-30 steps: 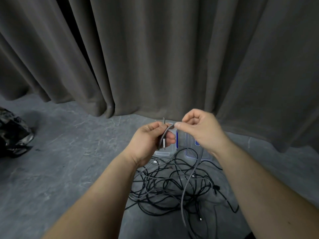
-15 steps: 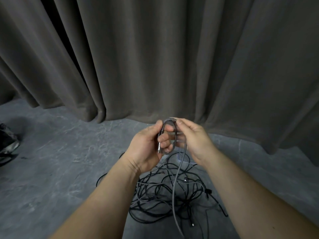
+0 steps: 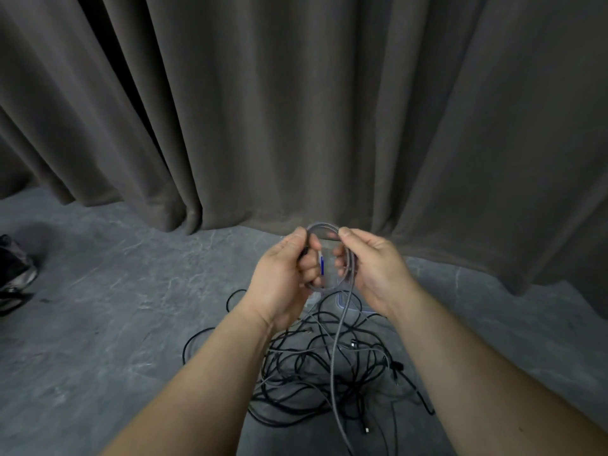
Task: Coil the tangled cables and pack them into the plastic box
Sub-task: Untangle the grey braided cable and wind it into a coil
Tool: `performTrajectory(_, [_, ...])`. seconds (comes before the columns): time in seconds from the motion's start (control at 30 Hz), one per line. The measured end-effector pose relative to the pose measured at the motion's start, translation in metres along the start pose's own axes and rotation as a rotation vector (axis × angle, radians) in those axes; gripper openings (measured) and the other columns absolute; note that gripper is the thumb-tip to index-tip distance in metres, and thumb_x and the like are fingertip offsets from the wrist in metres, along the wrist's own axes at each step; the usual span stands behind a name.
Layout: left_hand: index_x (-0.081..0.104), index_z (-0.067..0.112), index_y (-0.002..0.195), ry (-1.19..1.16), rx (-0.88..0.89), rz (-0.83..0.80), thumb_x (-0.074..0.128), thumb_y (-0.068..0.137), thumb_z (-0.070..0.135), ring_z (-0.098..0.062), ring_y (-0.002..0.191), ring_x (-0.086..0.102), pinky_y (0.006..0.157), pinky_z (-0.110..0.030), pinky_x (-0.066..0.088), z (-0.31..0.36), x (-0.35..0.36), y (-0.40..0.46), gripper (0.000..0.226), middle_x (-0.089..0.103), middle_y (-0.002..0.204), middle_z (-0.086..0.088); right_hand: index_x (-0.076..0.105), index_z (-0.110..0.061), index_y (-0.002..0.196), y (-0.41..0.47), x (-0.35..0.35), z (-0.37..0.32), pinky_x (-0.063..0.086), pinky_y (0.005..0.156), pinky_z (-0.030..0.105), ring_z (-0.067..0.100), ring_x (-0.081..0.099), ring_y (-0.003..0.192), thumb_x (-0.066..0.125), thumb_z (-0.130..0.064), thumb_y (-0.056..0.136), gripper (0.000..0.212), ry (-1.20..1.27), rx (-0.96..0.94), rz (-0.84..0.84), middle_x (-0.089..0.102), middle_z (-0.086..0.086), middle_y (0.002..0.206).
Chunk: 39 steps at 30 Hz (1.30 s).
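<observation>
Compared to half a second back, your loop's grown wider: your left hand [image 3: 283, 278] and right hand [image 3: 375, 268] have spread apart, each pinched shut on the grey cable [image 3: 335, 357], whose tail drops onto the black tangle [image 3: 316, 366] on the floor. The plastic box [image 3: 343, 299] is mostly hidden behind your hands, so hard to make out.

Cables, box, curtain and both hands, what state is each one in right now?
Grey cable: partly coiled, tail hanging down.
Black cables: tangled on the floor.
Plastic box: mostly hidden behind the hands.
Curtain: drawn shut.
Left hand: gripping the coil.
Right hand: pinching the loop.
</observation>
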<state>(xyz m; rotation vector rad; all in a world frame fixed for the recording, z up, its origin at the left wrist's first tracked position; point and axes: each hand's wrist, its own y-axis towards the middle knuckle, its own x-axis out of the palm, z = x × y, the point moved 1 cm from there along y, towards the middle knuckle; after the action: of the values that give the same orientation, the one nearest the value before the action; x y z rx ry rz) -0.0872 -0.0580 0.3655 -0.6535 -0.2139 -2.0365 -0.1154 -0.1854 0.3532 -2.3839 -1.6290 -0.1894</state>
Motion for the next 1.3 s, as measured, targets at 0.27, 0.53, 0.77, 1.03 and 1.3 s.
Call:
performTrajectory(0.27, [0.042, 0.022, 0.069, -0.394, 0.088, 0.28, 0.034, 0.103, 0.036, -0.005, 0.037, 0.021, 0.037, -0.016, 0.022, 0.035, -0.04, 0.011, 0.038, 0.026, 0.045, 0.01, 0.051, -0.011, 0.094, -0.016, -0.01, 0.011, 0.049, 0.06, 0.03, 0.019, 0.054, 0.057, 0.045, 0.014, 0.085, 0.027, -0.387, 0.292, -0.29, 0.056, 0.009, 0.065])
performTrajectory(0.53, [0.041, 0.024, 0.071, -0.228, 0.19, 0.427, 0.033, 0.104, 0.035, -0.006, 0.04, 0.023, 0.044, -0.018, 0.026, 0.044, -0.062, 0.011, 0.035, 0.028, 0.044, 0.01, 0.057, -0.025, 0.076, -0.01, -0.02, -0.002, 0.038, 0.061, 0.025, 0.016, 0.06, 0.073, 0.059, -0.023, 0.09, 0.014, -1.398, -0.2, -0.065, 0.062, -0.008, 0.072])
performTrajectory(0.77, [0.039, 0.018, 0.073, 0.061, 0.19, 0.203, 0.032, 0.103, 0.019, -0.008, 0.048, 0.026, 0.053, -0.024, 0.018, 0.026, -0.043, 0.01, 0.031, 0.031, 0.053, 0.006, 0.072, -0.027, 0.106, -0.034, 0.025, -0.022, 0.046, 0.065, 0.013, 0.0, 0.06, 0.068, 0.055, -0.012, 0.09, 0.027, -1.222, -0.125, -0.599, 0.061, -0.021, 0.073])
performTrajectory(1.03, [0.043, 0.011, 0.075, 0.2, 0.1, 0.032, 0.031, 0.104, 0.018, -0.011, 0.047, 0.03, 0.049, -0.021, 0.026, 0.012, -0.037, 0.004, 0.032, 0.036, 0.053, 0.0, 0.07, -0.038, 0.085, -0.021, 0.02, -0.035, 0.048, 0.087, 0.026, 0.009, 0.065, 0.088, 0.061, -0.008, 0.09, 0.032, -0.696, -0.333, -0.353, 0.072, -0.011, 0.087])
performTrajectory(1.3, [0.044, 0.014, 0.074, 0.023, -0.092, -0.053, 0.03, 0.102, 0.027, -0.008, 0.043, 0.023, 0.055, -0.026, 0.026, 0.009, -0.019, -0.003, 0.034, 0.028, 0.052, 0.005, 0.069, -0.018, 0.082, -0.006, 0.012, -0.016, 0.048, 0.073, 0.025, 0.006, 0.057, 0.071, 0.08, -0.025, 0.075, 0.015, -0.439, -0.313, 0.029, 0.065, -0.002, 0.078])
